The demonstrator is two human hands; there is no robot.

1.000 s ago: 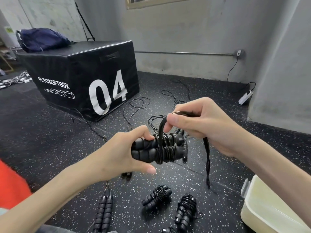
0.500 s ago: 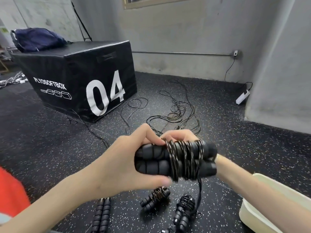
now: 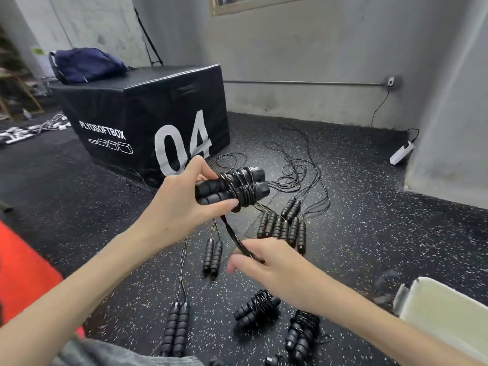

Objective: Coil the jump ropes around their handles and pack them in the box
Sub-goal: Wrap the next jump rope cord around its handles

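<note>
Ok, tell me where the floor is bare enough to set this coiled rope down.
Bare floor lies left of the handle pairs, toward the plyo box, and right of the handle cluster, toward the wall. Crowded: the coiled bundles by the pale box.

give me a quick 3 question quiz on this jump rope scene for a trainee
1. True or false: the left hand holds a pair of handles with rope wound round them.
2. What does the right hand pinch? A) a loose handle B) the rope's free end C) the box lid
3. Fill in: the black foam block bears the number ___.

Key
1. True.
2. B; the free end runs from the coil down into the right hand.
3. 04.
</note>
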